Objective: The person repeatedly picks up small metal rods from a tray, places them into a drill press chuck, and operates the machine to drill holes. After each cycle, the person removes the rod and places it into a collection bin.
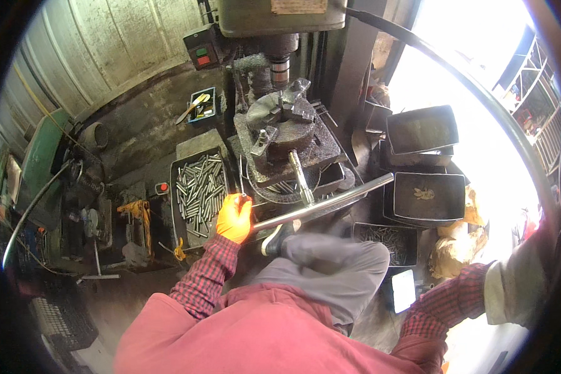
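Observation:
My left hand [234, 218], in an orange glove, is closed beside the right edge of a tray [174, 187] of short metal pins [199, 190]. A small shiny bit shows at its fingertips; what it holds is not clear. The left end of a smooth metal bar [330, 203] meets the edge of the glove; whether it is gripped cannot be told. A short shaft [299, 176] runs from this bar to the round chuck [280, 128] on the drill press table. My right hand [520, 290] reaches far right in a pale glove; its fingers are lost at the dark rim.
Above the chuck hangs the drill press spindle [280, 67]. A switch box [201, 48] is at the upper left. Black bins [422, 129] stack at the right, above a bin of dark metal pieces [380, 240]. A long dark bar [467, 71] arches across the right side.

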Tool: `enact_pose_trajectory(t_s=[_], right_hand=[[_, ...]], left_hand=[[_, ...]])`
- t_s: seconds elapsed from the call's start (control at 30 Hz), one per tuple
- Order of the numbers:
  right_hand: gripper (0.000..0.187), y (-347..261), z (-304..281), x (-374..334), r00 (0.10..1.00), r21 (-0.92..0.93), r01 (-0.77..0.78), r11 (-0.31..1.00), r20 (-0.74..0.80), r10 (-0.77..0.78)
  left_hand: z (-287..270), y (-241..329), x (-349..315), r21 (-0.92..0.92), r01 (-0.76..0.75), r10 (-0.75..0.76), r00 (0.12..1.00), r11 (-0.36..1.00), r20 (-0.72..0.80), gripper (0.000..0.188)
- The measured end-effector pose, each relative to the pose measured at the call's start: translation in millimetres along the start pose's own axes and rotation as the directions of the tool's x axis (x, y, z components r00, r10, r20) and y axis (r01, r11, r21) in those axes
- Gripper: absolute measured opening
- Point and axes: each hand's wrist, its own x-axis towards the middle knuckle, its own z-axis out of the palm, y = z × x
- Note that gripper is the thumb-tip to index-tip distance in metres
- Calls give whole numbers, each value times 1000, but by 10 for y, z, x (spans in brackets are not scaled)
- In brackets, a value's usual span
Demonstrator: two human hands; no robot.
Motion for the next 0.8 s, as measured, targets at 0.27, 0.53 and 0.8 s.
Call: enact_pose_trajectory(t_s=[0.27, 0.53, 0.8], right_hand=[[39, 1793, -777, -1757, 505, 55, -803, 594, -466, 726], [64, 2446, -546, -1990, 304, 623, -660, 420, -290, 907], [43, 2058, 768, -1911, 608, -646, -455, 614, 279, 744]], left_hand=[[-32, 283, -26, 270, -158, 156, 987, 950, 26, 21], [216, -173, -38, 192, -87, 101, 993, 978, -65, 21], [1139, -1051, -380, 139, 71, -43, 979, 988, -197, 34]])
